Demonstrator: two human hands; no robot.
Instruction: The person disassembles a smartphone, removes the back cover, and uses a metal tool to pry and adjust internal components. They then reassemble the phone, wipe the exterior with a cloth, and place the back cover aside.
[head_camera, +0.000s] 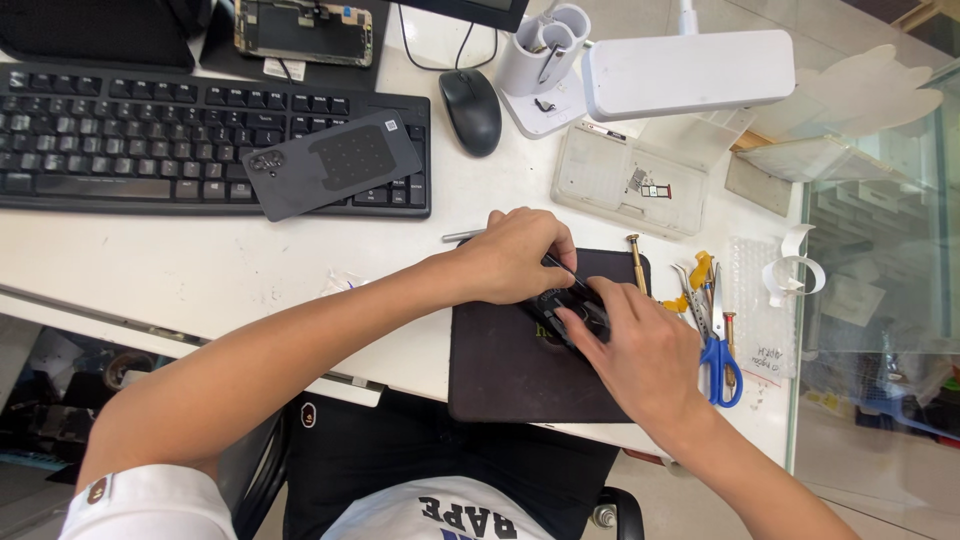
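A small dark phone part lies on a dark brown work mat at the desk's front edge. My left hand is closed around a thin dark tool whose tip rests on the part. My right hand presses its fingers down on the same part, holding it against the mat. Both hands cover most of the part.
A black phone back cover rests on the black keyboard. Behind are a black mouse, a white tool holder, a white lamp head and a clear parts tray. Blue scissors, tweezers and screwdrivers lie right of the mat.
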